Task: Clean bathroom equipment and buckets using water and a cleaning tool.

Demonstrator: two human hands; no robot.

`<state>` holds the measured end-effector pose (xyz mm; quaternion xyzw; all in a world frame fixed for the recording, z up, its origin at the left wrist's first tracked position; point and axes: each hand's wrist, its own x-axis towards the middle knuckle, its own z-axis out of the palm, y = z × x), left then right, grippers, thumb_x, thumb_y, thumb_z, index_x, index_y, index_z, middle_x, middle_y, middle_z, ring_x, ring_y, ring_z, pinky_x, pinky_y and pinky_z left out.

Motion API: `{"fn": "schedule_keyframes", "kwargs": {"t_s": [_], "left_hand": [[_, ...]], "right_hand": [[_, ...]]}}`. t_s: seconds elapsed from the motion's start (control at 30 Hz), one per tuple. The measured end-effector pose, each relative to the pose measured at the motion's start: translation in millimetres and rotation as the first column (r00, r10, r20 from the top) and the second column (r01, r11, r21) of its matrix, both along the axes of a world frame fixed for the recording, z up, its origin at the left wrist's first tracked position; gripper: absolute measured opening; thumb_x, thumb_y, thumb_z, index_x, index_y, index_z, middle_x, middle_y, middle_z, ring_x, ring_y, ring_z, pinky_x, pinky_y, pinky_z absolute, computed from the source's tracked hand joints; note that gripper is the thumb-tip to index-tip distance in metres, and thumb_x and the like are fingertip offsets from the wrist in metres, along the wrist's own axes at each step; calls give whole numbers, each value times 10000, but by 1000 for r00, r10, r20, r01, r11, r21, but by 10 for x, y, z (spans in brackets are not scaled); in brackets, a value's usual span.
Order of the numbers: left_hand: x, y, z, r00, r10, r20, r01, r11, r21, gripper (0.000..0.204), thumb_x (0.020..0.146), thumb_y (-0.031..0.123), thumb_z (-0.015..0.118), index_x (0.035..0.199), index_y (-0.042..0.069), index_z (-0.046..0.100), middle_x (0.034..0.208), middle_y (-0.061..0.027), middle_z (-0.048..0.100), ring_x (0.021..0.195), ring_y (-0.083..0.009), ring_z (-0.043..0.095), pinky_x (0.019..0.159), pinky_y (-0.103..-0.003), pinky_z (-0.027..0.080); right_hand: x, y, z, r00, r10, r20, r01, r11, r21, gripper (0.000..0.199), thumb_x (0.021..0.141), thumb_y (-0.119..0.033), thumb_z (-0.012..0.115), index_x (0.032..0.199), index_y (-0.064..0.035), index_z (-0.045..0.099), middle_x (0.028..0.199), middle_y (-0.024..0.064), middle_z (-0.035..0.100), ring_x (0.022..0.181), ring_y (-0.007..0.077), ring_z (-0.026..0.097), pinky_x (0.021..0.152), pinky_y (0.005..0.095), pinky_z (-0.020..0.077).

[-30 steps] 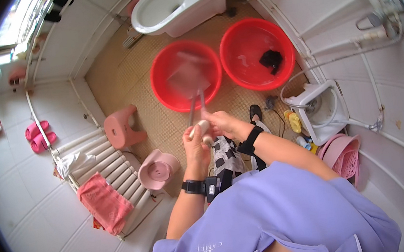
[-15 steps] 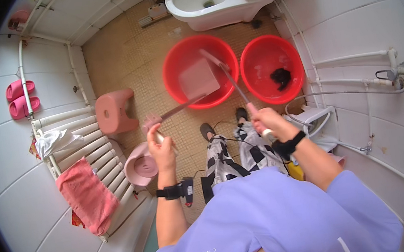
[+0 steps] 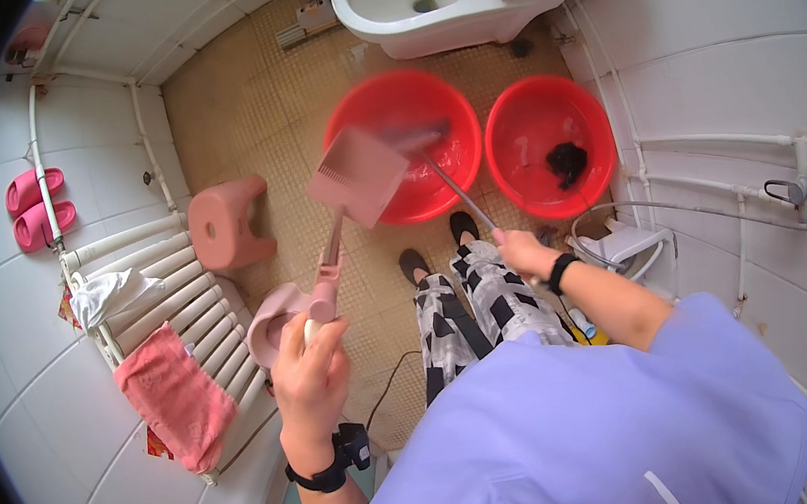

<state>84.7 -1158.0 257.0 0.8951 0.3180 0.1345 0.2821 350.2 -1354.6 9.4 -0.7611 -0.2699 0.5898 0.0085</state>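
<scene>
My left hand (image 3: 311, 369) is closed round the handle of a pink dustpan (image 3: 361, 175). Its toothed pan hangs over the left edge of the larger red basin (image 3: 397, 87). In my right hand (image 3: 528, 255) is the handle of a broom (image 3: 457, 185), a thin metal pole slanting down into that basin. The broom's head is blurred against the basin's inside. To the right stands a second red basin (image 3: 510, 163) with a dark clump (image 3: 567, 164) lying in it and what looks like shallow water.
A white toilet (image 3: 405, 0) stands at the far side. On the left are a pink stool (image 3: 219, 226), a pink bucket-like tub (image 3: 271, 334) and a white radiator (image 3: 152, 295) with a pink towel (image 3: 177, 396). A white stool (image 3: 624, 245) and pipes (image 3: 712, 138) line the right.
My left hand has come nearer my body and the dustpan has lifted and swung left, partly out of the basin. The broom head still moves within the basin.
</scene>
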Motion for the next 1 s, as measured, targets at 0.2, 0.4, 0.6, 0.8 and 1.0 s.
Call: {"fn": "schedule_keyframes", "kwargs": {"t_s": [0.2, 0.4, 0.6, 0.8, 1.0], "left_hand": [[-43, -24, -10, 996, 61, -65, -65, 996, -67, 374, 673, -144, 593, 1001, 33, 616, 1028, -179, 602, 921, -340, 612, 779, -366, 497], [-63, -62, -40, 992, 113, -59, -115, 993, -35, 342, 693, -127, 600, 994, 33, 621, 999, -165, 612, 902, -325, 613, 773, -360, 495], [0, -130, -25, 980, 195, -49, -197, 980, -39, 320, 708, -108, 610, 991, 41, 628, 989, -162, 616, 874, -320, 620, 762, -352, 497], [-308, -228, 126, 947, 319, -28, -320, 944, -83, 338, 708, -116, 603, 1010, 33, 633, 998, -159, 613, 893, -297, 616, 785, -319, 479], [-448, -318, 102, 909, 416, 17, -410, 901, -142, 333, 709, -112, 598, 1014, 16, 639, 973, -152, 622, 915, -280, 609, 838, -309, 455]], "right_hand": [[190, -115, 51, 998, -3, 70, -6, 991, 131, 313, 932, -225, 389, 1166, -57, 513, 953, 239, 627, 890, 420, 605, 804, 500, 483], [295, -531, 280, 939, 101, 330, -245, 868, 431, 292, 945, -247, 382, 1100, -41, 520, 747, 208, 625, 525, 337, 617, 532, 435, 516], [-159, 352, -324, 974, -227, -20, 227, 967, 114, 279, 922, -229, 439, 1047, 2, 533, 811, 215, 631, 623, 335, 637, 508, 433, 514], [639, -31, 651, 557, -685, -469, 689, 697, -201, 334, 931, -441, 540, 880, -113, 507, 529, -49, 387, 382, 53, 351, 341, 211, 298], [1180, -610, 1645, 661, -667, -345, 609, 745, -274, 287, 954, -375, 520, 1057, -112, 572, 576, -26, 454, 406, 49, 392, 348, 207, 316]]}}
